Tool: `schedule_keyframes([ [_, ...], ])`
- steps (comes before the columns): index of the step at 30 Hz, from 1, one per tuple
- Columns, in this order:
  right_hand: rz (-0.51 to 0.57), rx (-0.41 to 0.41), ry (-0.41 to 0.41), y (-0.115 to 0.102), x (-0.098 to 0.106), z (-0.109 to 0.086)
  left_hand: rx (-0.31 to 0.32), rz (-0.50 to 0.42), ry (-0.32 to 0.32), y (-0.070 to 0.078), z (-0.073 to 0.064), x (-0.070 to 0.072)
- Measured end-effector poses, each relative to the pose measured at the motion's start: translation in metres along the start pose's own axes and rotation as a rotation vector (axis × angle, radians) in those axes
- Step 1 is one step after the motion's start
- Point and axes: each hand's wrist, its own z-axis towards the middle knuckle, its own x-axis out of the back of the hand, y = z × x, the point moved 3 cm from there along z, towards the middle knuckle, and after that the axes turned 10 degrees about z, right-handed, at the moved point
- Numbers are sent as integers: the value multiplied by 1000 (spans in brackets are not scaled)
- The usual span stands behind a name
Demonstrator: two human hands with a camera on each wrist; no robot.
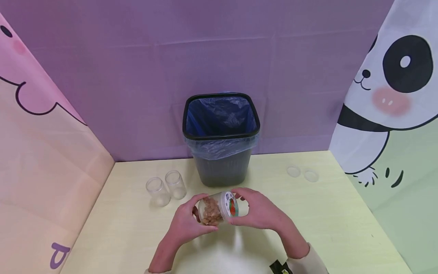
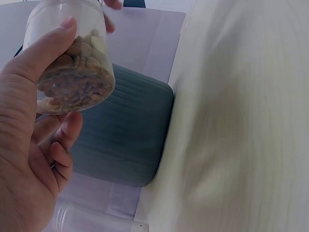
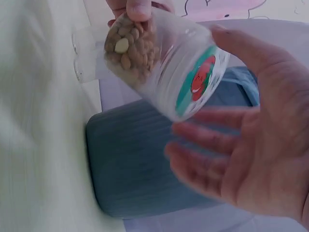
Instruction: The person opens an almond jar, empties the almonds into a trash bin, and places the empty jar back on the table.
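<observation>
A clear plastic jar [image 1: 213, 210], partly filled with brown nut-like pieces [image 3: 133, 46], is held tilted above the table, its lid to the right. My left hand [image 1: 188, 220] grips the jar near its base, thumb along the side in the left wrist view. Around the lid [image 1: 231, 204], which has a label with a red cartoon figure, my right hand [image 1: 258, 209] curls its thumb and fingers. The right wrist view shows the thumb at the lid's edge and the fingertips [image 3: 181, 129] close by its other side. The lid sits on the jar.
Behind the hands stands a grey bin [image 1: 222, 165] with a black rim and blue liner. Two clear, open jars [image 1: 159, 193] stand to its left. Two clear round lids [image 1: 302, 174] lie at the right on the pale wooden table [image 1: 328, 224]. Printed cloth walls enclose the table.
</observation>
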Motion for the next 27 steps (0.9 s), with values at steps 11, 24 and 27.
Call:
schedule_keyframes([
  [11,240,125,-102,9,0,2,-3,26,15,-2,-1,-2],
  [24,26,-219,55,13,-3,0,8,23,27,-4,-4,-4],
  [27,-72,-280,27,9,-5,-1,6,22,28,-4,-5,-4],
])
